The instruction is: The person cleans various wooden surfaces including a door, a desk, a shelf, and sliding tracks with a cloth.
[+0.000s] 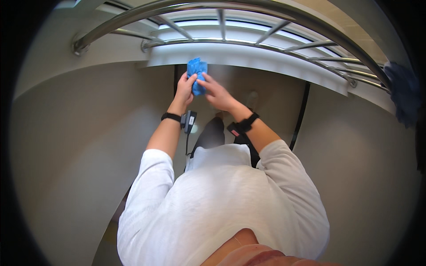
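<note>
Blue crumpled bundle (198,67); left hand (185,88) gripping; right hand (216,93) blurred; underside hidden

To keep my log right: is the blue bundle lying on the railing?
No, the left hand holds the blue bundle, with the right hand at its right side, apart from the railing.

Railing (222,25): we see shiny curved metal spanning the far side.
Ledge (248,52): white, running along below the railing.
Cloth (403,93): dark blue, at the railing's right end; we cannot tell what bears it.
Floor (80,142): grey-brown.
Dark strips (302,111): we count two, left and right, reaching nearer from the ledge.
</note>
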The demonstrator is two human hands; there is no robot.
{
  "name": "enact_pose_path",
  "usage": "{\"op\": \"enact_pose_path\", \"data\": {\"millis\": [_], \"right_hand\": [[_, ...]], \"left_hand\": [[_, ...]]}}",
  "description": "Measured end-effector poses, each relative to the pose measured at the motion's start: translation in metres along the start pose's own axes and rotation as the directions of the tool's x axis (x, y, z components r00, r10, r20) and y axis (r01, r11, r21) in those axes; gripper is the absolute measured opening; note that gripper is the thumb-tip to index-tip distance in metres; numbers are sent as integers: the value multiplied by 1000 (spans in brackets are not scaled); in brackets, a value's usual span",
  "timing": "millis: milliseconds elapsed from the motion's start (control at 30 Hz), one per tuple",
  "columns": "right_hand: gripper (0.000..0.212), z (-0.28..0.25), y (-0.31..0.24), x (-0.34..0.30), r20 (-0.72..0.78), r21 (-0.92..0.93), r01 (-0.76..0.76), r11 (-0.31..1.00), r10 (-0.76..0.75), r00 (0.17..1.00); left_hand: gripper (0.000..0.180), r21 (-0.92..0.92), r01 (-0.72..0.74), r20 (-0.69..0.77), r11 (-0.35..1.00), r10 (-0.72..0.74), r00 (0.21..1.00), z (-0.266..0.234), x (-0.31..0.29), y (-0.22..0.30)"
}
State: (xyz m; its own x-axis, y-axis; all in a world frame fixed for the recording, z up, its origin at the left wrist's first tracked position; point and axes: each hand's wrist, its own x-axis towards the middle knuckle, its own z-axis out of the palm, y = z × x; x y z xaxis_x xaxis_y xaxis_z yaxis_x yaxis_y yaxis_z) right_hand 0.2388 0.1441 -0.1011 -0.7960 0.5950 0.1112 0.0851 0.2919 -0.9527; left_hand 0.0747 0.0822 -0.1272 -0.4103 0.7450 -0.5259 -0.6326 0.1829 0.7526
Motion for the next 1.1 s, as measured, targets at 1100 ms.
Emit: {"op": "enact_pose_path", "data": {"millis": [1100], "right_hand": [[31, -9, 36, -241, -127, 311, -713, 629, 771, 624]], "left_hand": [[24, -82, -162, -685, 983, 63, 726, -193, 149, 60]]}}
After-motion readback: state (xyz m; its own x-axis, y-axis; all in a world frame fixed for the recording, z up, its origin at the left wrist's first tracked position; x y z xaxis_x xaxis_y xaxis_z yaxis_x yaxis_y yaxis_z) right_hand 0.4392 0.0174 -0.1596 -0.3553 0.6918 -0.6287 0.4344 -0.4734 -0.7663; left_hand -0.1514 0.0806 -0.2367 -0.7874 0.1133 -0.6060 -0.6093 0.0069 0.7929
